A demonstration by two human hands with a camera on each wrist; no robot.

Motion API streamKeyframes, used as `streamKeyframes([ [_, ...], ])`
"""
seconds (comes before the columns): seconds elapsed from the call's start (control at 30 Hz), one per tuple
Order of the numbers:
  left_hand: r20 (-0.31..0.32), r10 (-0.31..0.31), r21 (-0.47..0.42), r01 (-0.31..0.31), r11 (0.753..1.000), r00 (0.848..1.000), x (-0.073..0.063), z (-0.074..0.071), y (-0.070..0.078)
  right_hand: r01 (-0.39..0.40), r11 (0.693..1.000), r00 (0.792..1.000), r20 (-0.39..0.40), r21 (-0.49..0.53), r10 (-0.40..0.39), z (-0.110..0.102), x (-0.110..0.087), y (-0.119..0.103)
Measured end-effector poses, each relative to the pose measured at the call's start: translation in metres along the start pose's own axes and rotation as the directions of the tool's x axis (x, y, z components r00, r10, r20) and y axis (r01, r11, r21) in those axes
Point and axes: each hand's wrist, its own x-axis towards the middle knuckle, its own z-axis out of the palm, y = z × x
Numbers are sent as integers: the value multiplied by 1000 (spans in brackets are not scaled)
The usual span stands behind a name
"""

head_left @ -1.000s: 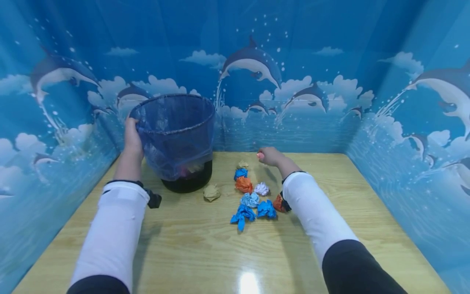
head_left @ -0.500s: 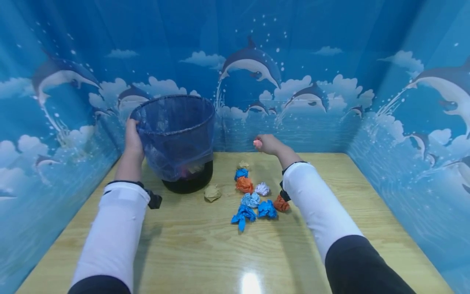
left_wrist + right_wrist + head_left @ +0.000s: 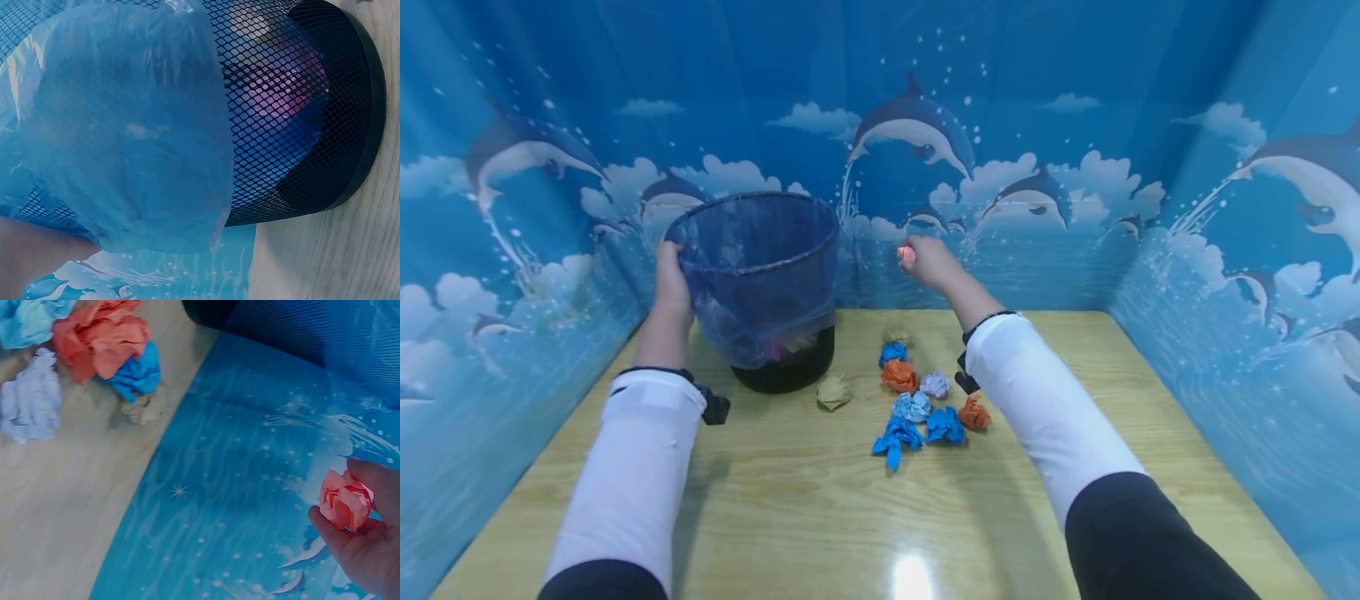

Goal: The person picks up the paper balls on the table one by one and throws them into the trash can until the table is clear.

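Note:
A black mesh wastebasket [image 3: 786, 373] lined with a blue plastic bag [image 3: 134, 144] stands at the back left of the table. My left hand [image 3: 671, 279] grips its rim from the left side, over the bag. Through the mesh, pink and blue crumpled shapes show low inside. My right hand [image 3: 931, 262] pinches a pink crumpled paper ball [image 3: 345, 500] between thumb and fingers, raised above the table's back edge and to the right of the wastebasket. Below it lie several paper balls: orange [image 3: 899, 376], white [image 3: 936, 385], light blue [image 3: 912, 407], and blue [image 3: 945, 425].
A tan paper ball [image 3: 833, 392] rests just in front of the wastebasket. Another orange paper ball [image 3: 974, 413] sits at the right end of the cluster. Behind the wooden table [image 3: 805, 508] hangs a blue dolphin-print curtain [image 3: 1037, 267], which also runs along both sides.
My right hand has risen and moved left toward the wastebasket, carrying the pink paper ball. My left hand stays at the rim, and the paper balls on the table have not moved.

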Motion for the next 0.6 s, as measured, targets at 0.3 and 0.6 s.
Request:
streamKeyframes([
  [0.3,4,21,2,-21,1000,1000,2,1,-1,-3,999,994,-113,39,8,-12,3,-29],
  [0.6,0,0,12,0,1000,1000,2,1,1,-2,996,980,-200,93,20,-25,8,-61],
])
